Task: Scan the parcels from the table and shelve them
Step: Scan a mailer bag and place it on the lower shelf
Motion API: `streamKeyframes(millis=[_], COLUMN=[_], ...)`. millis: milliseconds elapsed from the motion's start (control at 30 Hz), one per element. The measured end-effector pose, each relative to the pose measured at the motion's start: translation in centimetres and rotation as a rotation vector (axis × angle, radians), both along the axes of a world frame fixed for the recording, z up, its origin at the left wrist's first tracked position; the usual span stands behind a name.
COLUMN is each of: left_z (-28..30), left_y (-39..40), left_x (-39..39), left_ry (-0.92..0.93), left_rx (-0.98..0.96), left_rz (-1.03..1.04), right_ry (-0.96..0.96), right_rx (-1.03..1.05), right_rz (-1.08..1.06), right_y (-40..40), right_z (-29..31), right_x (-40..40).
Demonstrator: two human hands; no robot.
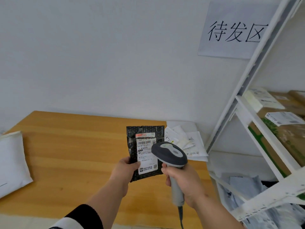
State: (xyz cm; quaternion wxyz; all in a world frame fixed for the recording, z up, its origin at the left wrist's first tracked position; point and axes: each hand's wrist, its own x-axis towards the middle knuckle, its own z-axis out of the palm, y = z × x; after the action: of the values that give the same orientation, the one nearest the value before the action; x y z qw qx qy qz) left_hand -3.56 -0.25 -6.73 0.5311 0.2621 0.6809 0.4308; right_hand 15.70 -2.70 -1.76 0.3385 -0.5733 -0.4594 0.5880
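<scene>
Head view: the left hand point(123, 171) grips a black parcel point(145, 151) by its lower left edge, label up, above the table point(66, 146) near its right edge; the right hand point(184, 184) is wrapped round a scanner point(170, 154), its head just beside the label; white mailers point(186, 142) lie at the far right corner; a white parcel point(11, 162) lies at the left edge; boxes point(280, 121) sit on the shelf point(257, 123).

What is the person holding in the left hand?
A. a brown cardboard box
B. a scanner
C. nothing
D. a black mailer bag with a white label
D: the left hand grips the black mailer bag by its lower edge, while the right hand holds the scanner.
</scene>
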Motion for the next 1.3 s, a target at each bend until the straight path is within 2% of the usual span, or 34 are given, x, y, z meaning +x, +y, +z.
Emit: streamKeyframes(millis=[233,400,533,667,833,1033,1300], left_z=[1.4,2.2,1.3,-0.6,-2.8,-2.8,-3.6], left_y=[-0.2,-1.1,-3.5,-7.9,-13.8,-17.5,-18.5], left_x=[4.5,10.8,18.4,28.3,39.0,48.0,57.2], left_ry=[-0.073,-0.128,-0.170,-0.212,-0.239,-0.156,-0.077], left_rx=[0.015,-0.004,-0.059,-0.194,-0.361,-0.434,-0.350], left_rz=[-0.161,-0.282,-0.404,-0.491,-0.576,-0.697,-0.778], right_ry=[-0.017,-0.042,0.011,0.064,0.082,0.101,0.215], right_rx=[-0.005,-0.037,-0.103,-0.211,-0.212,-0.247,-0.271], right_rz=[-0.228,-0.275,-0.236,-0.325,-0.419,-0.513,-0.770], right_y=[-1.2,-3.6,-7.9,-13.6,-20.3,-25.7,-28.7], right_z=[-0.4,-0.1,-0.8,-1.8,-1.7,-2.6,-5.0], right_x=[5.8,12.1,19.1,28.5,39.4,47.5,53.9])
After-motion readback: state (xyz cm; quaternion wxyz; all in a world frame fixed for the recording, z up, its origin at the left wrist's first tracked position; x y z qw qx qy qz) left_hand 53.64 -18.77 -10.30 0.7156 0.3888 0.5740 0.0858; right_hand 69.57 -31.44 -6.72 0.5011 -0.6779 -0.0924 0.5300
